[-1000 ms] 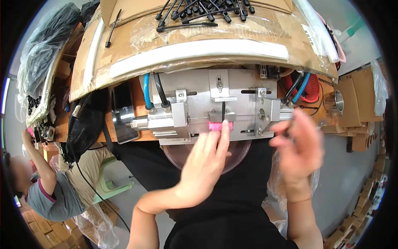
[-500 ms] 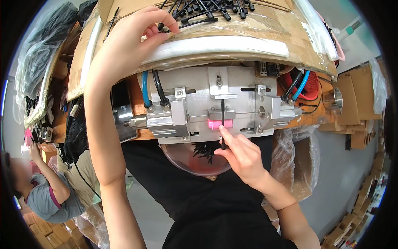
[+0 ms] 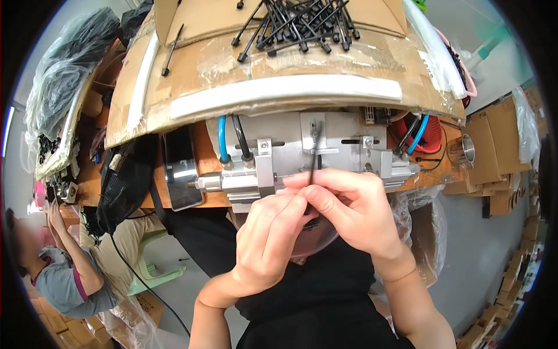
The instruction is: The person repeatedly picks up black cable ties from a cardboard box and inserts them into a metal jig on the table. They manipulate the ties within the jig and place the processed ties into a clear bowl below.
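My left hand and my right hand meet in front of the metal fixture, fingertips together. Between them a thin black stick points up and away, blurred along its far part. The right thumb and forefinger pinch it, and the closed left fingers are at its near end, which is hidden. Behind the hands, part of the fixture's middle is covered. Below them the rim of a clear bowl shows, with something black inside partly hidden by my fingers.
Several black sticks with knobbed ends lie piled on the cardboard beyond the fixture; one lies apart. Blue hoses rise at its sides. A phone-like dark slab and black mesh bag lie left. Another person sits far left.
My left hand has come down from the stick pile to my right hand. The right hand has left the fixture's pink piece, now hidden. My view has shifted slightly.
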A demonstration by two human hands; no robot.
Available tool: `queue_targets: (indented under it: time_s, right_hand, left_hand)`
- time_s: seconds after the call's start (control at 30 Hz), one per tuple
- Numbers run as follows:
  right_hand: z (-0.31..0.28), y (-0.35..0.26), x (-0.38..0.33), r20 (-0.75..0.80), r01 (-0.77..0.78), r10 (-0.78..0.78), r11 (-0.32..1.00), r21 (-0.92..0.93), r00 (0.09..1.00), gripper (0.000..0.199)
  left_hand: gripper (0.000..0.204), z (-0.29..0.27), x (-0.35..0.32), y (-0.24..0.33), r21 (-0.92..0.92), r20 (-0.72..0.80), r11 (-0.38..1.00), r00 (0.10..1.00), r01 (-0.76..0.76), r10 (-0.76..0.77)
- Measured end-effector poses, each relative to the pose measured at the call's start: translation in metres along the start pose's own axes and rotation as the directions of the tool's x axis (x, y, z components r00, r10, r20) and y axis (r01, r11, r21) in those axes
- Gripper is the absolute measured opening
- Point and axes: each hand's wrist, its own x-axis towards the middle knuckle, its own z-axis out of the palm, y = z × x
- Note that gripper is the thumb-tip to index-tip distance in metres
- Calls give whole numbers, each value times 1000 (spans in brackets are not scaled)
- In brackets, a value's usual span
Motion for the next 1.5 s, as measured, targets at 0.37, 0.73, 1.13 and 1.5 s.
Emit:
queue_targets:
  time_s: [0.37,0.73,1.13,1.5]
  right_hand:
    - [-10,-2,-26,394,-465,339,837,289,854,23]
    - [-12,12,-34,184,-87,63,988,129,981,19]
    - [-20,42,-54,-180,-30,-19,963,-268,983,19]
    - [-38,31,-60,-347,-13,-97,953,-302,933,16]
  left_hand:
    - [35,-12,35,-10,-531,484,559,769,637,-417]
    - [52,-9,-14,0,-294,-33,956,999,10,-20]
    - [42,22,-62,15,-135,199,962,957,238,-209]
    - [68,60,-52,8,345,374,936,903,78,-213]
